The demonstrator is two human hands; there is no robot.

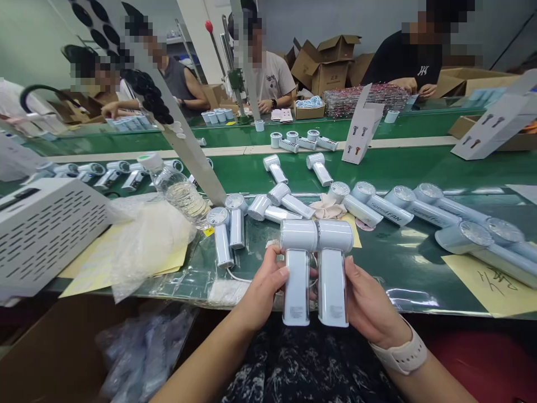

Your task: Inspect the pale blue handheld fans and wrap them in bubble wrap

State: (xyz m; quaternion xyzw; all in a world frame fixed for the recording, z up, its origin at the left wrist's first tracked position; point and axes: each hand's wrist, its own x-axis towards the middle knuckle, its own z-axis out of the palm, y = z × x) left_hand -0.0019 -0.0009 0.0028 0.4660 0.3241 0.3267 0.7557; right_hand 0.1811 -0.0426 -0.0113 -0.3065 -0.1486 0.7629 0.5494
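I hold two pale blue handheld fans upright side by side over the table's near edge. My left hand (263, 286) is closed round the handle of the left fan (297, 268). My right hand (369, 305), with a white watch on its wrist, grips the right fan (333, 268). Both fans show their backs with small labels near the bottom. Just beyond them, several more fans (229, 229) lie on the green mat.
A row of fans (423, 210) lies at the right, beside yellow paper (490, 277). A water bottle (178, 193), a plastic bag (146, 240) and a white perforated box (42, 235) sit at the left. Other people work across the green conveyor (398, 168), by cardboard boxes (327, 61).
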